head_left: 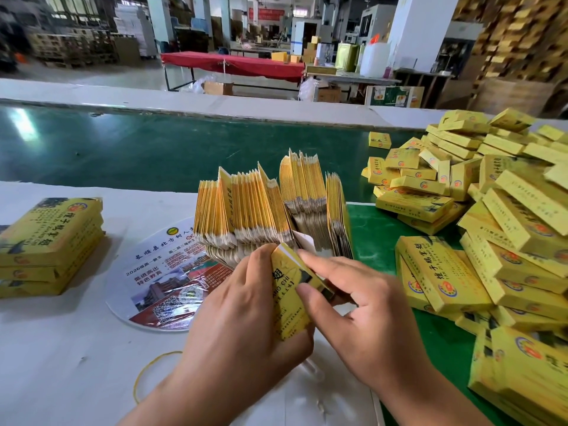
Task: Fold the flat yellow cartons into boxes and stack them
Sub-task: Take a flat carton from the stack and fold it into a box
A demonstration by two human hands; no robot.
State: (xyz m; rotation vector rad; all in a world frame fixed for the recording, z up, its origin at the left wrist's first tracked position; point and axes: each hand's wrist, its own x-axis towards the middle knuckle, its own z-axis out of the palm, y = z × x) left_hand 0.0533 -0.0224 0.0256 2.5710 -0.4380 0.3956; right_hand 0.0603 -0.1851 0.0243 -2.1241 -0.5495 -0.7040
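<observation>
Both the left hand (246, 305) and right hand (362, 305) are gripping one yellow carton (287, 302), their fingers hiding its lower end.

Yellow carton (289, 299), half-folded, in hand

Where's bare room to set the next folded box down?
Free: white table near the rubber band, below the round flyer; green belt behind the flat cartons. Crowded: the box pile on the right, small stack at left.
</observation>
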